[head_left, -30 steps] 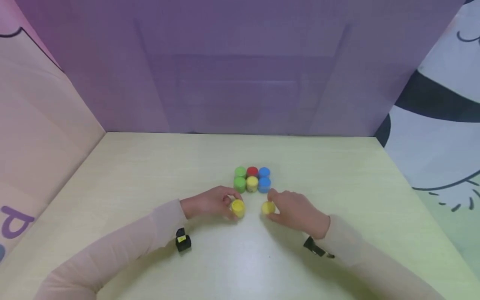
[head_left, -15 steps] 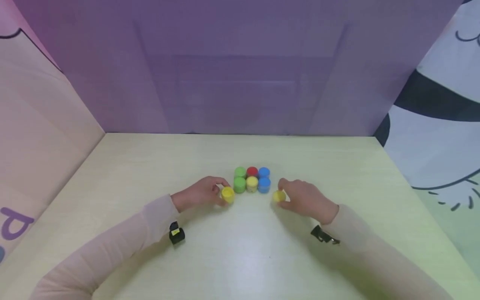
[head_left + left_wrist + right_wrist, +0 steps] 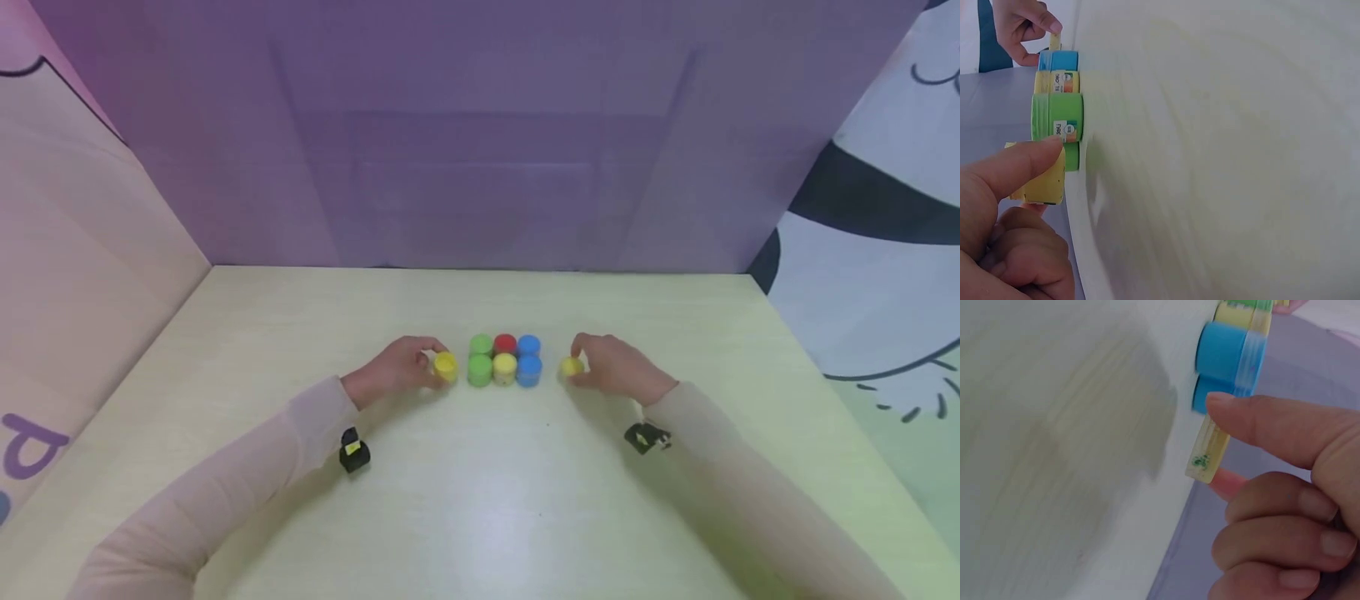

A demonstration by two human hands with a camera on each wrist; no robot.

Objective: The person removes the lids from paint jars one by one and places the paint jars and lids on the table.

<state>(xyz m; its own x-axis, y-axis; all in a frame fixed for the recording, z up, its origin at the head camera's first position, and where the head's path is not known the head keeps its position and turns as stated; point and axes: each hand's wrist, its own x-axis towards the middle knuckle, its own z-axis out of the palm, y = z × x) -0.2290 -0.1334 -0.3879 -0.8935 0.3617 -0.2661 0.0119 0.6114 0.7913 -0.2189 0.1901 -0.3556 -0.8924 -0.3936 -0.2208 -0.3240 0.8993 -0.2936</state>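
In the head view, my left hand (image 3: pixel 393 368) pinches an open yellow jar (image 3: pixel 446 367) between thumb and fingers, just left of a block of closed jars. The left wrist view shows the thumb across the yellow jar (image 3: pixel 1044 178). On the block's other side, my right hand (image 3: pixel 618 367) pinches a yellow jar lid (image 3: pixel 572 367) by its edge. Green specks mark the lid (image 3: pixel 1207 453) in the right wrist view. Between the hands stand green jars (image 3: pixel 480 371), a red one (image 3: pixel 505 343), a yellow one (image 3: pixel 505 369) and blue ones (image 3: pixel 528 371).
The closed jars stand in two short rows on a pale wooden table (image 3: pixel 420 517). A purple panel (image 3: pixel 480 192) rises at the table's back edge. Printed panels flank the left and right sides. A small black device (image 3: pixel 354 450) hangs at the left wrist.
Both hands have moved apart and farther from me. The yellow jar has gone left with my left hand, the lid right with my right hand. The closed jars have stayed put.
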